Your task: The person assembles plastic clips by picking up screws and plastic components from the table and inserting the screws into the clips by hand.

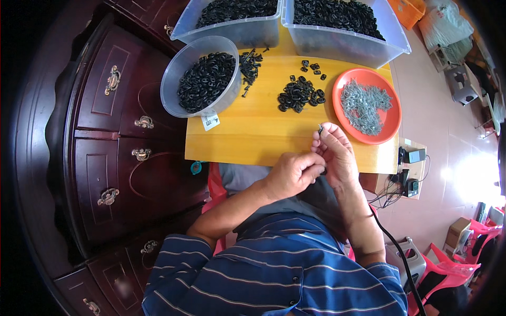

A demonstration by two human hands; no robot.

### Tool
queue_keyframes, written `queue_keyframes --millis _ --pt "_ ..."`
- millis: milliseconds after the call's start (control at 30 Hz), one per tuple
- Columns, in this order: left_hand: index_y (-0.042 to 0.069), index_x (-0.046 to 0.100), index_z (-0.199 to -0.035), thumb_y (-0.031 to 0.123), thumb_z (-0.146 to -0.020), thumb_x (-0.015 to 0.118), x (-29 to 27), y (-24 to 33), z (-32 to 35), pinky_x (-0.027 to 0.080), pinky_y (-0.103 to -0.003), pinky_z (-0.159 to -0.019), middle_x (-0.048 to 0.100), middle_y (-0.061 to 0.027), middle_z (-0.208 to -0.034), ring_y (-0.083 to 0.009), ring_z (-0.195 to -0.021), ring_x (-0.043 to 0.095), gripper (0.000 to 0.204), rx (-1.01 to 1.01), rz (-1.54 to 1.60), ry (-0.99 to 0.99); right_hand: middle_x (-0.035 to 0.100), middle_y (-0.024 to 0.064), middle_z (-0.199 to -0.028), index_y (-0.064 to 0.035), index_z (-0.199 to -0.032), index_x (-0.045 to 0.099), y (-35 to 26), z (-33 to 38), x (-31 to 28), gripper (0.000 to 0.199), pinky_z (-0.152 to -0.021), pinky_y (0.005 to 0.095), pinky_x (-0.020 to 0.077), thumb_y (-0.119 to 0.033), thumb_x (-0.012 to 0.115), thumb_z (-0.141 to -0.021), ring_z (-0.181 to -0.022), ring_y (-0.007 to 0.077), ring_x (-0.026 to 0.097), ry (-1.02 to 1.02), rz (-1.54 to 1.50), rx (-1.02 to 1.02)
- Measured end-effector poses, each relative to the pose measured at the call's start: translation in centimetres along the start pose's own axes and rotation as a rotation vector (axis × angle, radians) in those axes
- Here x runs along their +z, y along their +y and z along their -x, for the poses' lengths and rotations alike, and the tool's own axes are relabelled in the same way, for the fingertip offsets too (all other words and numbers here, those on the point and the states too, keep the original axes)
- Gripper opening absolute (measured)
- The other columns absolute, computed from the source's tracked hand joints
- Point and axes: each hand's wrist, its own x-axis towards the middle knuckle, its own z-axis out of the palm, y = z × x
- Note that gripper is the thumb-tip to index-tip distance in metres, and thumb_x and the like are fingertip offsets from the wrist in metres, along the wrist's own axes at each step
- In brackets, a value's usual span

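Note:
My two hands meet over the near edge of the yellow table. Thumb and fingertips of my right hand [338, 154] pinch a small dark piece with a silvery glint [320, 129]. My left hand [293, 176] is closed against the right palm; a bit of something black shows by its fingertips, too small to name. Just beyond the hands lies a loose pile of small black oval pieces [298, 95]. To the right, an orange-red plate [337, 100] holds many thin silver metal pieces [363, 108], perhaps screws or pins.
A round clear tub [167, 87] of black rings stands at the table's left, beside scattered black stick-like pieces [249, 66]. Two large clear bins [342, 46] of black parts line the far side. Dark wooden drawers [108, 79] flank the left; cables and adapters [412, 184] sit right.

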Motion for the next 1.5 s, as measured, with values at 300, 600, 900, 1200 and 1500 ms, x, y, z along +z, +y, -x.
queue_keyframes --millis 300,600,900,1200,1500 --pt "0.003 0.07 -0.098 0.002 -0.089 0.079 0.4 0.3 0.0 0.054 -0.033 -0.063 0.07 -0.0126 -0.082 -0.0226 -0.068 0.069 0.012 0.187 -0.108 0.128 0.07 0.0035 -0.099 -0.0104 -0.115 0.064 1.5 0.5 0.4 0.013 -0.074 0.0233 0.055 -0.014 0.066 -0.103 -0.084 0.0097 0.064 0.029 -0.176 0.05" --pt "0.002 0.07 -0.106 -0.005 -0.086 0.075 0.1 1.0 -0.1 0.055 -0.032 -0.071 0.069 -0.0126 -0.093 -0.0213 -0.081 0.07 0.022 0.152 -0.076 0.013 0.071 0.0038 -0.1 -0.0101 -0.115 0.064 1.0 0.5 0.3 0.012 -0.073 0.0219 0.0538 -0.01 0.065 -0.103 -0.082 0.0086 0.064 0.068 -0.146 0.009" --pt "-0.002 0.061 -0.124 -0.003 -0.095 0.066 -3.5 0.0 -0.6 0.053 -0.022 -0.075 0.065 -0.0027 -0.097 -0.005 -0.082 0.061 0.029 0.016 0.319 0.34 0.071 0.0042 -0.099 -0.0036 -0.117 0.063 0.0 0.8 0.7 0.016 -0.082 0.0247 0.0522 -0.006 0.065 -0.101 -0.087 0.0099 0.066 0.013 0.233 -0.159" --pt "-0.005 0.063 -0.122 -0.005 -0.098 0.062 -4.8 -0.3 -0.7 0.047 -0.02 -0.069 0.062 0.0007 -0.093 -0.0027 -0.078 0.056 0.024 0.083 0.117 0.236 0.069 0.0033 -0.098 0.0008 -0.115 0.062 0.0 0.9 1.1 0.015 -0.085 0.0232 0.0517 -0.001 0.064 -0.1 -0.093 0.0084 0.066 -0.083 0.44 -0.185" --pt "-0.004 0.066 -0.124 -0.005 -0.096 0.065 -4.9 -0.1 -0.8 0.049 -0.02 -0.074 0.063 0.0004 -0.094 -0.0035 -0.081 0.058 0.028 0.087 0.076 0.213 0.068 0.0017 -0.098 0.0019 -0.114 0.063 0.0 1.1 1.3 0.014 -0.085 0.0229 0.0524 0.002 0.064 -0.1 -0.092 0.0081 0.066 -0.086 0.496 -0.169"
